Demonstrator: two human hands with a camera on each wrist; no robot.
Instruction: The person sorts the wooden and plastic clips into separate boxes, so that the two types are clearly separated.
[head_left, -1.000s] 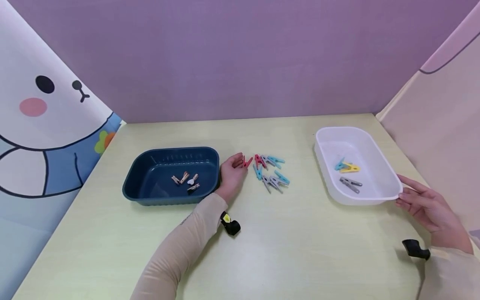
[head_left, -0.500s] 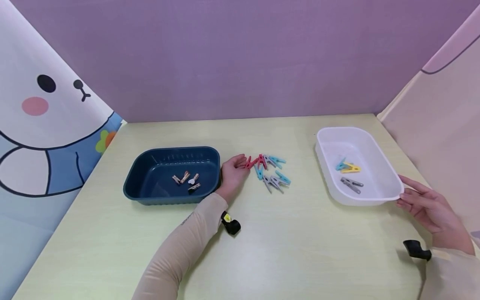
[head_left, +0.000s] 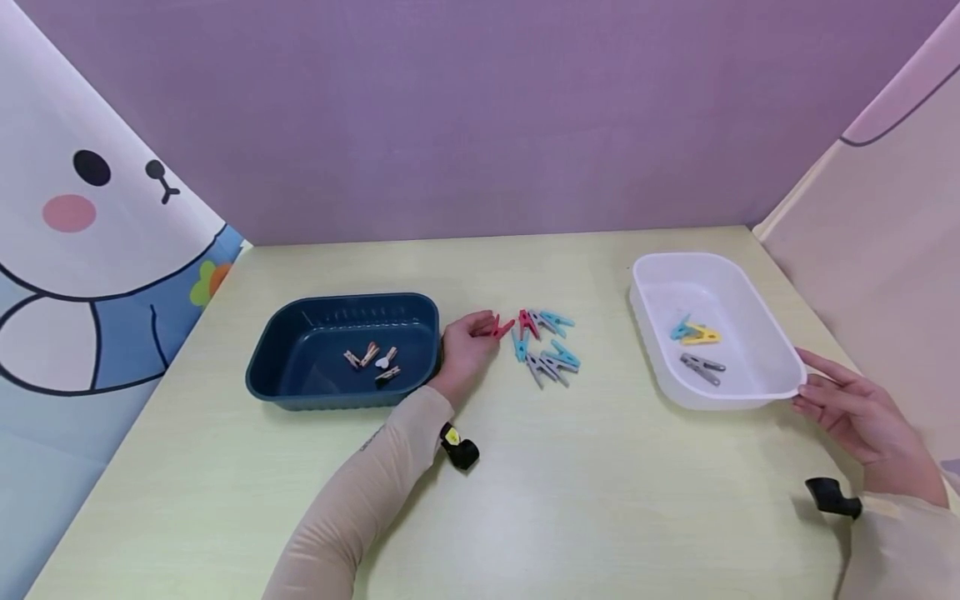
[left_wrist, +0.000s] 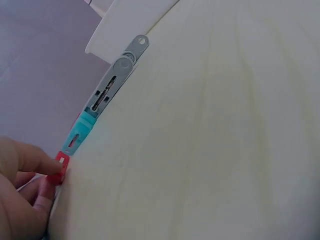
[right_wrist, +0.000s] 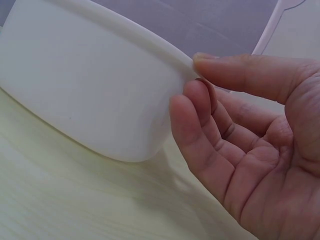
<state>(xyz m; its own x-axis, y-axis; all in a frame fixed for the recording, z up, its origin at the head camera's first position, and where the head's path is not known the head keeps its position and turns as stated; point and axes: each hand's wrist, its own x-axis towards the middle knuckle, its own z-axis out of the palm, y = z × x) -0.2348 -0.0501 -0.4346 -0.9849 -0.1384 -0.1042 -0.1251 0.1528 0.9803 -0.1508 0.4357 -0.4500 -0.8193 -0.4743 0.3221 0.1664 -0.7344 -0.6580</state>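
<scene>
Between the thumb and fingers of my left hand [head_left: 467, 350] is a red clothespin [head_left: 502, 327], low at the table beside a loose group of pins. The left wrist view shows the fingertips pinching this red clothespin [left_wrist: 61, 169], its end close to a light-blue clothespin [left_wrist: 80, 132]. A second red clothespin [head_left: 528, 324], several light-blue ones and grey clothespins [head_left: 537, 369] lie in the group. At the far right, my right hand [head_left: 862, 417] holds the near right corner of a white plastic tub [head_left: 720, 397]; the right wrist view shows its thumb on the rim.
A dark blue tub [head_left: 322, 402] stands just left of my left hand, with several small wooden clothespins [head_left: 368, 356] inside. The white tub contains a yellow clothespin [head_left: 701, 335], a light-blue one and grey pins [head_left: 702, 368]. A purple backdrop [head_left: 480, 125] rises behind the table.
My left hand has shifted slightly right with the red clothespin, and the nearest pins of the group sit a little further right. The right hand stays at the white tub.
</scene>
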